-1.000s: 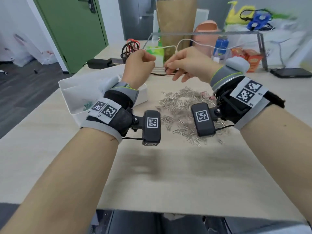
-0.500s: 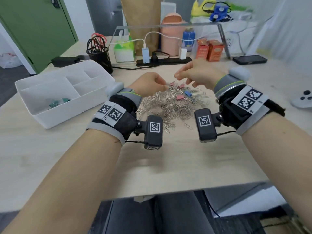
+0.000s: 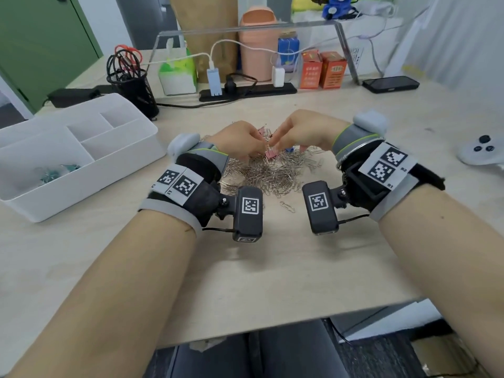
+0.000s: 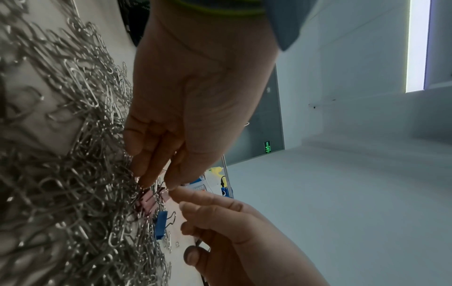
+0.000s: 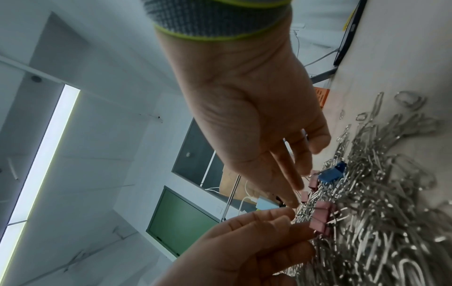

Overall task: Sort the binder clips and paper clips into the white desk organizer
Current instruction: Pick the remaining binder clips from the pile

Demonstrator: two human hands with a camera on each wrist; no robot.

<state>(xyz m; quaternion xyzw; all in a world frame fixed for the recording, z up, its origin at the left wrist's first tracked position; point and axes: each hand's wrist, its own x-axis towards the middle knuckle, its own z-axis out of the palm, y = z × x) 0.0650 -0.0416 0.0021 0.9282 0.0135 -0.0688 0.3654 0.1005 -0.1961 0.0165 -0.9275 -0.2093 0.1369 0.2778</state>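
Observation:
A heap of silver paper clips [image 3: 267, 173] lies mid-table, with pink binder clips [image 3: 271, 154] and a blue binder clip [image 3: 290, 149] in its far part. My left hand [image 3: 261, 150] reaches in from the left. Its thumb and fingers [image 4: 144, 180] pinch the wire handle of a pink binder clip [image 5: 320, 218] tangled with paper clips. My right hand [image 3: 274, 141] comes from the right with fairly straight fingers [image 5: 291, 201], whose tips touch the same tangle; its thumb stays apart. The blue binder clip [image 4: 161, 224] lies just beside. The white desk organizer [image 3: 81, 126] stands at the left, holding green binder clips [image 3: 54, 171].
Behind the heap sit a black mesh pen cup [image 3: 133, 88], a power strip [image 3: 248, 91] with chargers, a tissue pack [image 3: 177, 75], orange boxes [image 3: 324, 69] and a phone [image 3: 390, 84]. A white controller [image 3: 482, 152] lies at the far right. The table edge runs near my lap.
Both hands have come down from above the far side of the heap onto the pink binder clip. The head view has tilted down, so the organizer and heap sit lower and closer.

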